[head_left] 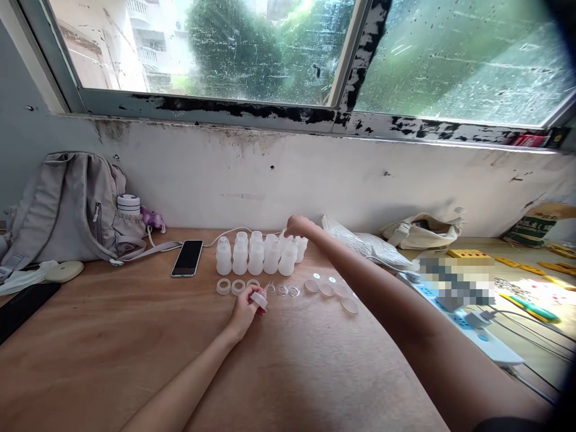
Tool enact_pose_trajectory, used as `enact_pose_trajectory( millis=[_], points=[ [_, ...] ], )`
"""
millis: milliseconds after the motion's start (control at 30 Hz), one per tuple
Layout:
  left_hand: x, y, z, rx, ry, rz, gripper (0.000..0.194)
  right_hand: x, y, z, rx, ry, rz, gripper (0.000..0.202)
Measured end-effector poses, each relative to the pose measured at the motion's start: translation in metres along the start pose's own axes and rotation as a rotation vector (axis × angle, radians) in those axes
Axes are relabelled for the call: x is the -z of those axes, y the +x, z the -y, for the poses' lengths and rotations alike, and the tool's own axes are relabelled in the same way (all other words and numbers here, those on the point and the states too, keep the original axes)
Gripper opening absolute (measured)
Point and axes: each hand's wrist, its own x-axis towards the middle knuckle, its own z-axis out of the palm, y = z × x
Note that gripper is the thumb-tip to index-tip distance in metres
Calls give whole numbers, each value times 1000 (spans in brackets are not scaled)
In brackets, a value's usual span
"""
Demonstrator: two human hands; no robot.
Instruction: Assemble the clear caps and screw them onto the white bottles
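Observation:
Small frosted white plastic bottles (256,255) stand in close rows near the wall. My left hand (243,312) is closed around a whitish ribbed screw ring (258,299), just in front of the bottles. Over the right end of the rows, my right hand (300,226) reaches down with curled fingers at the top of a back bottle (287,238); the hand partly hides that grip. White rings (224,287) lie before the bottles, with thin clear ring pieces (282,290) right of my left hand. Several clear round discs (350,305) are spread farther right, partly behind my right forearm.
A phone (187,258) with a cable lies left of the bottles, near a grey backpack (76,207). On the right are a plastic bag (366,246), a beige pouch (420,233) and a power strip (463,324) with plugs and cords. A window is above the wall.

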Motion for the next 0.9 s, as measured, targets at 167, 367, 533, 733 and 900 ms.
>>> enact_pose_trajectory(
  millis=[167,367,533,733,900],
  points=[
    [2,-1,0,22,11,-2,16,17,-19,-11,1,56,-231,33],
    [3,-1,2,28,18,5,22,16,-72,-31,122,395,-785,38],
    [3,0,3,19,17,-9,22,-30,-121,-39,320,627,-645,27],
    [2,-1,3,12,24,-26,19,-100,-151,-41,460,674,-391,21],
    [2,0,3,25,10,-57,35,-116,-156,-41,514,728,-308,20]
  ],
)
